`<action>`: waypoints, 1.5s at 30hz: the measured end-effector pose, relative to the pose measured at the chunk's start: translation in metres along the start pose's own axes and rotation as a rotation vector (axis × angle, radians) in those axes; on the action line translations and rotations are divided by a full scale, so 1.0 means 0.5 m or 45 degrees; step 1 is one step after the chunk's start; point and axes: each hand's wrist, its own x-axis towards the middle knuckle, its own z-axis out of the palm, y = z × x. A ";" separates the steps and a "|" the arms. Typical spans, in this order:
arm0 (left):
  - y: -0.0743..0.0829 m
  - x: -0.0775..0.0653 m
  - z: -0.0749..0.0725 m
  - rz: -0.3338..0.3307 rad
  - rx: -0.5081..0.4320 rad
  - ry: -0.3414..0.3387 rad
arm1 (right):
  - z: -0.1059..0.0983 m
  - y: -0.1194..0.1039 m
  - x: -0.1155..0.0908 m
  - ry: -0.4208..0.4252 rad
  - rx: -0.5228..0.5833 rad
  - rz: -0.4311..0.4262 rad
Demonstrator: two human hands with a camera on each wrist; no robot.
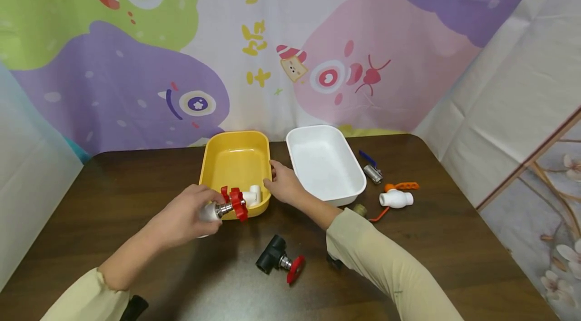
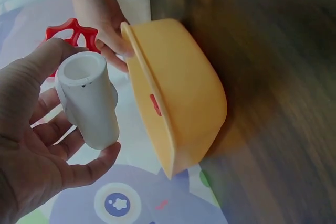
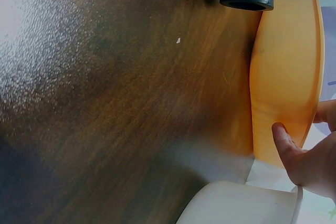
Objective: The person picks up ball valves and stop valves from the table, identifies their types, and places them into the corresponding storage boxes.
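Observation:
My left hand (image 1: 192, 212) grips a white plastic valve (image 2: 92, 103) with a metal stem and a red handwheel (image 1: 238, 204), held over the near edge of the yellow bin (image 1: 236, 159). The thumb and fingers wrap the valve's body, and its open pipe end shows in the left wrist view. Inside the bin, at its near end, lies another white pipe fitting (image 1: 255, 195), partly covered by the handwheel. My right hand (image 1: 283, 183) pinches the bin's right rim, thumb (image 3: 283, 137) against the outer wall and fingers over the inside.
A white bin (image 1: 320, 159) stands right of the yellow one. Further right lie a metal valve with a blue lever (image 1: 373, 174), a white valve with an orange handle (image 1: 396, 198) and a brass valve (image 1: 360, 209). A black valve with a red handwheel (image 1: 274, 255) lies in front.

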 end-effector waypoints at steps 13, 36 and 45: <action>-0.020 0.042 -0.011 -0.069 0.014 -0.031 | 0.000 -0.001 -0.001 -0.015 0.000 0.017; -0.057 0.116 -0.008 -0.151 0.011 -0.067 | 0.001 0.001 0.002 -0.008 -0.035 0.019; -0.063 0.134 -0.004 -0.217 0.006 -0.115 | 0.002 -0.001 0.002 0.001 -0.052 0.018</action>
